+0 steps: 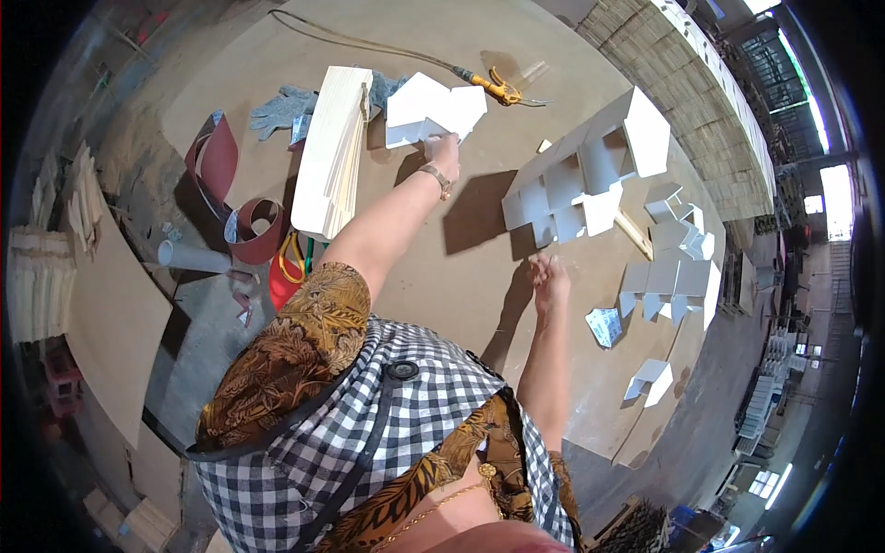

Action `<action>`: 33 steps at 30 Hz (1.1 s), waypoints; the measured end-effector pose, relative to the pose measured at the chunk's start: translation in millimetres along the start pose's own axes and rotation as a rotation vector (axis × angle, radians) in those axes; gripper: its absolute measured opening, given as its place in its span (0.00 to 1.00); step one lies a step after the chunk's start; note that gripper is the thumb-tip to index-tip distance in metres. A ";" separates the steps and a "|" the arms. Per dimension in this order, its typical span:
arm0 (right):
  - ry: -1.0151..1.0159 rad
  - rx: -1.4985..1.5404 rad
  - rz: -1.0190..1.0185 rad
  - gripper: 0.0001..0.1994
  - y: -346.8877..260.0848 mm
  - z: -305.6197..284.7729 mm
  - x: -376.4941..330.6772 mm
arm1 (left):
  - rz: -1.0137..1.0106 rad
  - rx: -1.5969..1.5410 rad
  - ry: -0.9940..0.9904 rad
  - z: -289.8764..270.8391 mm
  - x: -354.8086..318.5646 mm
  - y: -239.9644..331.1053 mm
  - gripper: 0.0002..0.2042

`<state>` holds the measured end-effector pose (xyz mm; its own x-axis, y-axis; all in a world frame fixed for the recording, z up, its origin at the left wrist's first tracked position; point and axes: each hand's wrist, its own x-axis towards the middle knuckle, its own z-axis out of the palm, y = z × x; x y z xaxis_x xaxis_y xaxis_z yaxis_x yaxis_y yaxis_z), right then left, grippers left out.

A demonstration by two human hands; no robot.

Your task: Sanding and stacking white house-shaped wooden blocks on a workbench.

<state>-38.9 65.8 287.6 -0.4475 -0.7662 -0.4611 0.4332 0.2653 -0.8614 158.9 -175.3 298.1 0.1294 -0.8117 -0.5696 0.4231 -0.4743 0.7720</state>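
Brown tabletop (433, 286) fills the frame centre, stacked wood (682, 101) upper right. Left hand (442, 157), upper centre, touches lower edge of white folded card (435, 109); fingers partly hidden, can't tell if pinching. Right hand (551, 276), right of centre, fingers curled, just below white partitioned card piece (562, 189); can't tell if it pinches anything. More white card pieces (678, 276) at right. Pale wood bundle (327, 147) and grey glove (284, 111) upper left of centre; yellow air gun (502, 90) top centre. Reddish abrasive strips (217, 161) left.
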 end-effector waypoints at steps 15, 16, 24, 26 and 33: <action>0.246 0.178 -0.007 0.14 35.8 -8.8 -110.9 | 1.196 0.839 0.091 23.8 -17.9 43.4 0.25; 0.278 0.221 -0.025 0.14 36.0 -7.2 -112.5 | 1.246 0.913 0.051 27.7 -7.9 50.0 0.24; 0.258 0.175 -0.041 0.12 53.8 0.5 -135.6 | 0.962 1.597 -0.241 46.7 81.4 95.4 0.28; 0.271 0.210 -0.047 0.12 67.1 -6.1 -141.8 | 0.730 1.573 -0.348 49.8 87.3 94.6 0.28; 0.198 0.289 -0.047 0.11 78.3 -1.1 -138.2 | 0.869 1.288 -0.476 40.0 51.2 90.3 0.17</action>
<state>56.0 193.1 283.7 -0.6033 -0.6378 -0.4788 0.5989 0.0341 -0.8001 167.9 -273.3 349.9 -0.4616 -0.8830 0.0854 -0.6472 0.4011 0.6483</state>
